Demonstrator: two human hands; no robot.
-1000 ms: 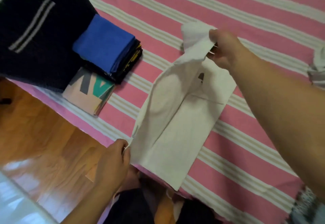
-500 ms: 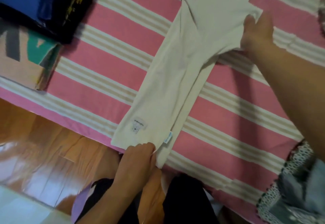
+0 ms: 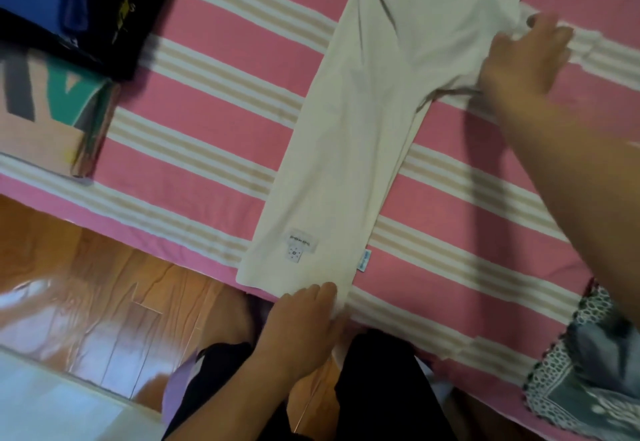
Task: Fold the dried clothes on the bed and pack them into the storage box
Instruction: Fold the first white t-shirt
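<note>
- A white garment lies flat on the bed, folded lengthwise into a long narrow strip that runs from the near edge of the mattress away toward the top of the view.
- The left hand sits at the strip's near hem, right at the bed's edge; its fingers are curled over the hem and pinch the cloth.
- Just beyond those fingers, on the cloth, a small white label shows, and a tiny blue tag sticks out of the side seam to the right of it.
- The right hand rests at the far, wider part of the garment, on its right edge; its fingers are bent and grip a bunched fold of the fabric, though blur hides exactly how they close.
- Well to the left of the left hand's fingers, a stack of folded clothes, blue on top of black, sits on the bed, with a peach-coloured folded piece bearing grey and green shapes just nearer than it.
- To the right of the left hand, under the right forearm, a grey patterned cloth with a dotted border lies at the bed's edge.
- Below the left hand's fingers the wooden floor shows.
</note>
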